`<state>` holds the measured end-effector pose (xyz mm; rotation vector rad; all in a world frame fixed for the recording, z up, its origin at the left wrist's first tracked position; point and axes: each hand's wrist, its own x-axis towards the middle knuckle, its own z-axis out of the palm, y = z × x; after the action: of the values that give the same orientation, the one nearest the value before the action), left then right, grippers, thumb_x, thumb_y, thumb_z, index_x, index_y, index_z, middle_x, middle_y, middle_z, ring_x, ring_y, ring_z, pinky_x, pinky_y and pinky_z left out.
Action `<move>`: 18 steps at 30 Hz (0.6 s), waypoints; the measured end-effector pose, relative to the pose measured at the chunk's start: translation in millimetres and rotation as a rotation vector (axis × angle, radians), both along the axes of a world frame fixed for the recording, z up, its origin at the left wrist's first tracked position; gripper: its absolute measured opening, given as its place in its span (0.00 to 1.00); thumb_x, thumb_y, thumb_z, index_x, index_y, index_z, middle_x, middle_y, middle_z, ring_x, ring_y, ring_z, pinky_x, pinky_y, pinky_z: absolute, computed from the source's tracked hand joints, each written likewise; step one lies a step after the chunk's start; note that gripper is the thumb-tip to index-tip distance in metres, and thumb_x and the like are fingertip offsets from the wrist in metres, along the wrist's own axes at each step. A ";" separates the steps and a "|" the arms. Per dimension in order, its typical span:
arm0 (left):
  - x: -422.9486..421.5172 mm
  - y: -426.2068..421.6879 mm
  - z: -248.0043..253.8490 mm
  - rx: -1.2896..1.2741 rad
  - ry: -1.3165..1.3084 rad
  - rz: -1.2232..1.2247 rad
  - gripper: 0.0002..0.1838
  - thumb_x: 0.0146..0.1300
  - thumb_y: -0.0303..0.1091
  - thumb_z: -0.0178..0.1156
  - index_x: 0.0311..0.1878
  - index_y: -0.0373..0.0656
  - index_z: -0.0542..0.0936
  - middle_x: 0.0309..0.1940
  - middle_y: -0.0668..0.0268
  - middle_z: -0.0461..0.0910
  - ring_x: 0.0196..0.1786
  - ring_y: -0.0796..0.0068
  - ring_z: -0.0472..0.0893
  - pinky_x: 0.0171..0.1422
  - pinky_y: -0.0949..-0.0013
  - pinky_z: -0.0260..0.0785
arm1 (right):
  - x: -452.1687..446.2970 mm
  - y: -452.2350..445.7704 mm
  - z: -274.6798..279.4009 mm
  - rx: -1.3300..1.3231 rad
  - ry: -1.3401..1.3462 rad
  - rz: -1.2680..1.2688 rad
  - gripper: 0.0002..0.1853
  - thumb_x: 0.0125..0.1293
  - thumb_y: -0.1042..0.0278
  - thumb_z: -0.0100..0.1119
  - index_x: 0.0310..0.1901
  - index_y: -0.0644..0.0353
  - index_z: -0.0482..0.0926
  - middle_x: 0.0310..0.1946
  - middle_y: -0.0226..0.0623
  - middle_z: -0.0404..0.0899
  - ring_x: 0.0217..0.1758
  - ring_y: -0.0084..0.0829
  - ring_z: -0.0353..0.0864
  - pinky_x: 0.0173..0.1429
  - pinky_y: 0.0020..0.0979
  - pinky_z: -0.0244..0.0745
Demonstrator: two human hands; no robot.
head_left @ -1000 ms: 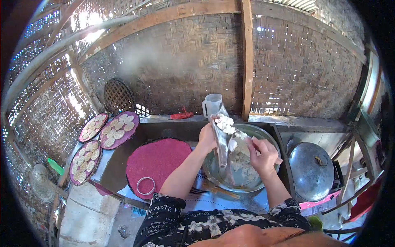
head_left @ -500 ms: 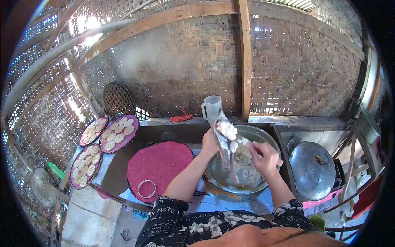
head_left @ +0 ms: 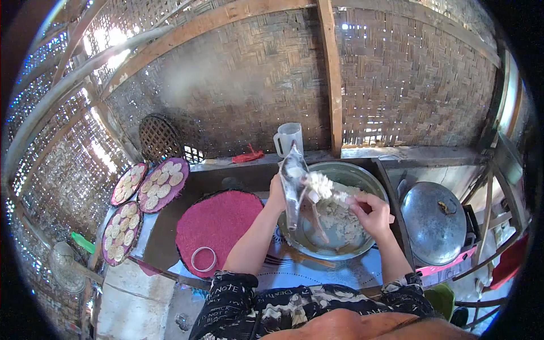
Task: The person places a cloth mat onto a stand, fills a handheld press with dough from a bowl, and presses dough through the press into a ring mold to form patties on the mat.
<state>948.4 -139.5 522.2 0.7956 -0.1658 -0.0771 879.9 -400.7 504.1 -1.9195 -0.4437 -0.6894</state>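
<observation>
My left hand [head_left: 276, 191] is closed round a shiny silver-grey holder [head_left: 292, 190] with a pointed top, tilted above the left side of a wide metal basin [head_left: 371, 181]. A pale wooden piece [head_left: 319, 224] hangs beside it. In my right hand [head_left: 372, 217], pinched fingers hold a spoon-like utensil, mostly hidden by the food and the fingers. A lump of white, crumbly food [head_left: 320, 185] sits at its end, right by the holder's opening. More of this white food [head_left: 345, 224] lies in the basin under both hands.
A round pink mat [head_left: 218, 218] with a white ring [head_left: 203, 259] on it lies left of the basin. Trays of white discs [head_left: 164, 184] stand further left. Behind are a clear jug [head_left: 289, 137] and red plastic [head_left: 247, 154]. A lidded metal pot [head_left: 434, 224] is at right.
My left hand has shifted slightly left and up, with the silver-grey holder. The white lump now shows outside the holder, at the end of the right hand's utensil.
</observation>
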 end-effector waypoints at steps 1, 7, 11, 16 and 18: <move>-3.4 0.0 2.1 0.162 -0.056 0.161 0.16 0.64 0.40 0.47 0.48 0.41 0.74 0.38 0.62 0.77 0.40 0.69 0.78 0.45 0.63 0.74 | 4.6 -6.4 -12.7 0.116 0.058 0.162 0.09 0.50 0.73 0.67 0.33 0.64 0.80 0.25 0.34 0.80 0.28 0.22 0.79 0.33 0.24 0.74; -14.4 18.9 5.2 -0.185 -0.367 -0.158 0.11 0.40 0.32 0.64 0.26 0.48 0.70 0.30 0.70 0.69 0.45 0.67 0.71 0.69 0.48 0.50 | 15.4 -26.5 -17.2 0.439 0.269 0.232 0.11 0.51 0.75 0.66 0.37 0.63 0.79 0.27 0.28 0.78 0.29 0.17 0.74 0.35 0.19 0.70; -25.9 -10.5 3.7 -0.490 -0.499 -0.349 0.11 0.45 0.43 0.62 0.27 0.51 0.72 0.35 0.66 0.75 0.50 0.63 0.71 0.70 0.43 0.43 | 23.6 -3.1 -39.5 0.253 0.252 0.291 0.11 0.50 0.72 0.69 0.35 0.64 0.81 0.30 0.32 0.80 0.29 0.17 0.74 0.34 0.21 0.70; -33.5 -27.4 0.0 -0.561 -0.496 -0.313 0.10 0.51 0.48 0.58 0.29 0.53 0.76 0.41 0.62 0.78 0.52 0.61 0.72 0.69 0.40 0.42 | 18.9 24.8 -26.8 0.188 0.267 0.323 0.14 0.48 0.68 0.71 0.36 0.63 0.81 0.24 0.30 0.78 0.26 0.17 0.73 0.33 0.21 0.70; -33.0 -23.7 0.3 -0.580 -0.514 -0.296 0.10 0.52 0.48 0.58 0.30 0.54 0.76 0.37 0.64 0.77 0.50 0.62 0.72 0.69 0.41 0.42 | 15.7 22.6 -34.3 0.183 0.280 0.352 0.14 0.49 0.67 0.70 0.36 0.63 0.81 0.23 0.30 0.78 0.26 0.17 0.74 0.33 0.22 0.70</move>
<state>915.4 -163.2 522.5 0.1911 -0.7573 -0.0961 895.6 -378.1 469.8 -1.6758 -0.5056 -0.2184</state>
